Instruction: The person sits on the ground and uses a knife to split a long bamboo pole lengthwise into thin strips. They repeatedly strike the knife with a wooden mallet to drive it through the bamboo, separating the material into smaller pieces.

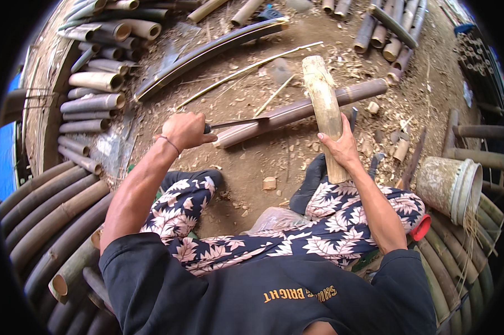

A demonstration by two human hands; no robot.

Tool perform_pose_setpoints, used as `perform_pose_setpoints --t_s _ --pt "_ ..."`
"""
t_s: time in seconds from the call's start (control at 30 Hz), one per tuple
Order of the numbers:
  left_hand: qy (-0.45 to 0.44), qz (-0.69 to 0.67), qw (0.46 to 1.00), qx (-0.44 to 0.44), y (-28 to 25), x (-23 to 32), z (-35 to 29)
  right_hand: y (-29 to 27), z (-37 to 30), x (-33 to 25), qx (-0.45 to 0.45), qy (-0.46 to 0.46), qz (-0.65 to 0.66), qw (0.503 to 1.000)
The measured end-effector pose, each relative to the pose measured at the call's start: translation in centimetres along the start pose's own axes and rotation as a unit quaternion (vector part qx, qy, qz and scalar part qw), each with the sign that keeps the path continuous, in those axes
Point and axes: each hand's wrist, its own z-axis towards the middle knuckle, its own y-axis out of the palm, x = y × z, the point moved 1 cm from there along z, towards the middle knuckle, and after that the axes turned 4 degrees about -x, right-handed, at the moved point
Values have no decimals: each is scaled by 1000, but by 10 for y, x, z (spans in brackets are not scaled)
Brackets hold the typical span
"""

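A knife (238,123) with a dark handle is in my left hand (186,130), whose fingers are wrapped round the grip. Its blade points right and meets the upper side of a dark bamboo pole (296,113) lying slantwise on the ground ahead of me. My right hand (341,146) grips a thick pale wooden club (320,89) with a frayed, battered far part. The club crosses over the pole, to the right of the blade. How deep the blade sits in the bamboo, I cannot tell.
Cut bamboo pieces (93,103) are stacked at the left, with more poles (394,33) at the far right. A split bamboo length (207,56) and a thin strip (246,71) lie ahead. A dirty white bucket (450,187) tips over at my right. Wood chips litter the dirt floor.
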Motion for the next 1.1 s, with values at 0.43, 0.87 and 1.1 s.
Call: perform_pose_setpoints --t_s 0.43,0.87,1.1 --pt "-44 -233 972 11 164 -44 46 70 14 -3 -24 -3 -29 999" --pt "-47 -315 936 146 219 -29 55 73 10 7 -21 55 0 998" --pt "-41 -322 939 116 112 -4 45 65 5 19 -25 27 131 991"
